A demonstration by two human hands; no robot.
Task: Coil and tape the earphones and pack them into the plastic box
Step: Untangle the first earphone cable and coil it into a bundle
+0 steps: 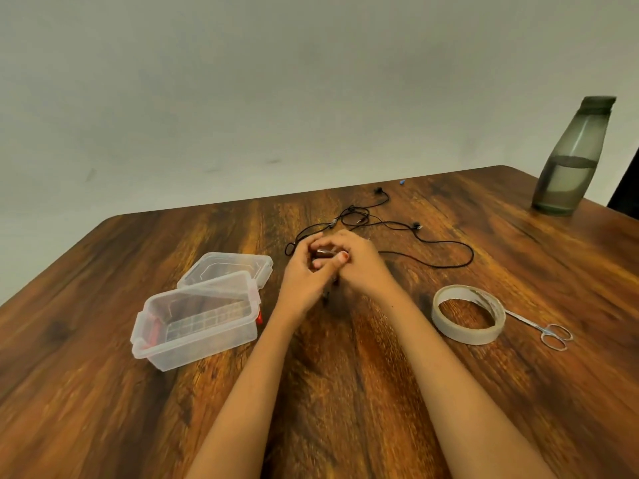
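The left hand (304, 274) and right hand (363, 264) pinch part of the thin black wired earphones (416, 225), whose cord sprawls toward the counter's far edge. Those loose loops could knot during coiling. The open clear plastic box (193, 340) sits near the left edge.

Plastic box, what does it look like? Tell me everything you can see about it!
The plastic box is a clear, rectangular tub with rounded corners and red clips at its ends. It stands upright and open on the wooden table. I see nothing inside, only wood grain through its walls. Its clear lid lies just behind it, taken off. The left hand is close beside it but does not touch it.
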